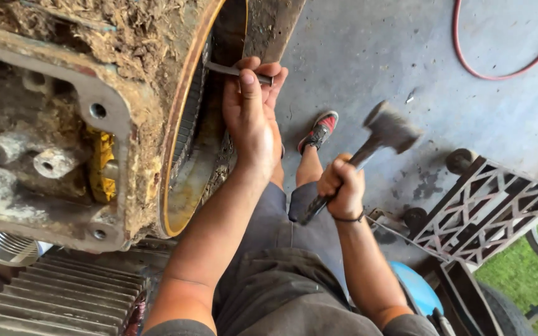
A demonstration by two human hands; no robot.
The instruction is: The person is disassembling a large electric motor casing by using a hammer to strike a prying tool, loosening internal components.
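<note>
Up against the rusty housing rim (175,124), one steel punch (239,73) sits clamped in the left hand (249,118). Beside it, the right hand (342,185) grips one blurred hammer (386,132) fully closed, over the concrete floor (368,50) with one red hose (505,68).

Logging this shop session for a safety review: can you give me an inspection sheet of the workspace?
Surface: stained grey concrete floor.
Job's things: metal punch set against the rusty, mud-caked machine housing; hammer raised, blurred.
Clutter: ribbed metal casting, blue container.
Hands: left hand grips the punch; right hand grips the hammer handle.
Cables: red hose looped on the floor.
Surroundings: patterned metal gate, grass beyond.
</note>
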